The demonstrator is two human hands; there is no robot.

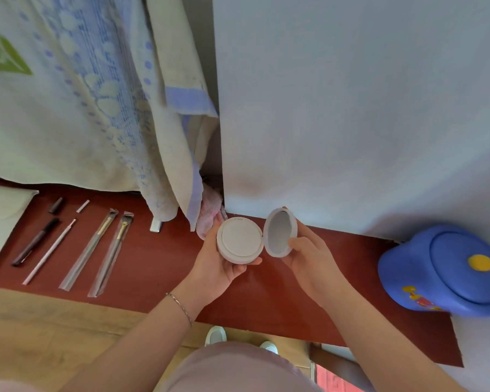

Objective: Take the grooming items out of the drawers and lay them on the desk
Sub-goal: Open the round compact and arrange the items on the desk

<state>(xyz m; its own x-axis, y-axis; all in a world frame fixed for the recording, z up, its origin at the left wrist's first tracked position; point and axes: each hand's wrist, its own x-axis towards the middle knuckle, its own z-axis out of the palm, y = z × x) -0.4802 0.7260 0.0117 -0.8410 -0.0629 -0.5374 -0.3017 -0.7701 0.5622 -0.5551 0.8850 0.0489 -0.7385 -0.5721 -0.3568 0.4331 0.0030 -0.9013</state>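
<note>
Head camera, looking steeply down, close over desk point(159, 267) edge.

The dark red desk point(159, 267) runs along the wall; at its left end lies a pale pouch point(0, 219); beside it a dark pencil point(36, 241) and its cap point(56, 205), a thin pink stick point(50, 251), two wrapped brushes point(89, 247) point(112, 253). A blue lidded tub point(447, 270) sits at the right end.

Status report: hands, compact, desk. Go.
Left hand cradles round white compact base; right hand holds its mirrored lid open. Compact above red-brown desk, not laid down. Blue lidded tub at right, apart.
</note>
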